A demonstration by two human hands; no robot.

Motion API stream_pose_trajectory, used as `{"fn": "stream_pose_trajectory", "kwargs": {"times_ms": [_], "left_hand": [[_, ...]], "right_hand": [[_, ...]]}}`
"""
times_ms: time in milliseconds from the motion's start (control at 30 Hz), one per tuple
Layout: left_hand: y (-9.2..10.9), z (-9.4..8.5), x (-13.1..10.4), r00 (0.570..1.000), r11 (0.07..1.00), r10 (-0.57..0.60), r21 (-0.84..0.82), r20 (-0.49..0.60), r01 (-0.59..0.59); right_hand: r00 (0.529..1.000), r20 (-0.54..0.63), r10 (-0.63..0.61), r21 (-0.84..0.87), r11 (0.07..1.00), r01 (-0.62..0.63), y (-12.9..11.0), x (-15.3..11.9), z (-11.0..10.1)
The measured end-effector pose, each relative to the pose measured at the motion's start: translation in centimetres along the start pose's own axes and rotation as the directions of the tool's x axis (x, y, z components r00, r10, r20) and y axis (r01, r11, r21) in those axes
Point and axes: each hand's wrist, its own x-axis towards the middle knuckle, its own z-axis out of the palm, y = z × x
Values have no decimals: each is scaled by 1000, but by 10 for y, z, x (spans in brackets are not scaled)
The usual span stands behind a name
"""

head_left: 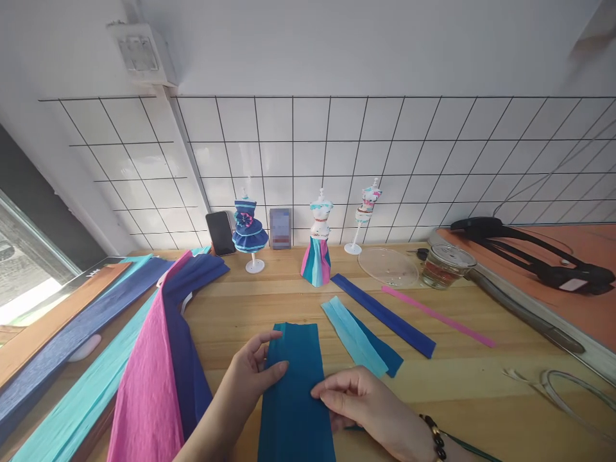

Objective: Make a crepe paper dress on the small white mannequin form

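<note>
A dark teal strip of crepe-like paper (297,398) lies lengthwise in front of me, its far end flat near the table's middle. My left hand (255,369) grips its left edge near the top, thumb on the surface. On the right edge, lower down, my right hand (353,398) pinches the paper between thumb and fingers. Beyond the strip stands a small dress form (321,237) in a pink, teal and light blue skirt. Light blue (356,337) and teal pieces lie to the right, beside a dark blue strip (385,314) and a thin pink strip (440,316).
Long pink (147,378), blue, turquoise and brown sheets cover the left side. At the back are a blue-dressed form (249,224), another form (366,208), two phones and a clear plate (389,267). A glass jar (445,264), black-handled object and cords lie right.
</note>
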Motion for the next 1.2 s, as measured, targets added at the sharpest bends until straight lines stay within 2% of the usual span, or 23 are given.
{"fn": "stream_pose_trajectory", "kwargs": {"times_ms": [67, 133, 200, 267, 400, 533, 633, 700, 867, 1033, 1200], "left_hand": [[-2, -4, 3, 996, 990, 72, 130, -61, -63], [2, -8, 5, 990, 968, 82, 247, -112, -52], [8, -13, 6, 982, 951, 62, 310, -179, -3], [13, -16, 7, 969, 935, 70, 355, -236, 19], [15, -22, 9, 954, 898, 125, 440, -273, 8], [15, -24, 9, 945, 884, 152, 467, -291, 1], [14, -26, 10, 945, 904, 153, 427, -290, -16], [13, -27, 10, 951, 942, 132, 333, -279, -34], [15, -24, 8, 953, 996, 77, 61, -294, -62], [18, -19, 5, 957, 997, 48, -42, -287, -62], [18, -10, 3, 958, 992, 53, -96, -281, -83]], "right_hand": [[999, -4, -41, -68, 997, 41, -1, 1, -6], [988, -76, -136, -217, 969, 117, -2, 1, -15], [949, -177, -259, -441, 883, 159, -5, 0, -24], [920, -214, -327, -629, 767, 126, -8, -2, -31], [950, -100, -296, -776, 621, 111, -9, -8, -28], [961, -24, -276, -821, 554, 139, -3, -9, -16], [958, -7, -287, -826, 541, 156, -2, -9, -13], [948, -24, -316, -822, 547, 161, -5, -9, -16], [885, -216, -412, -757, 643, 114, -14, -6, -38], [830, -364, -423, -692, 719, 64, -5, 8, -60], [774, -443, -453, -670, 740, 50, 10, 20, -69]]}}
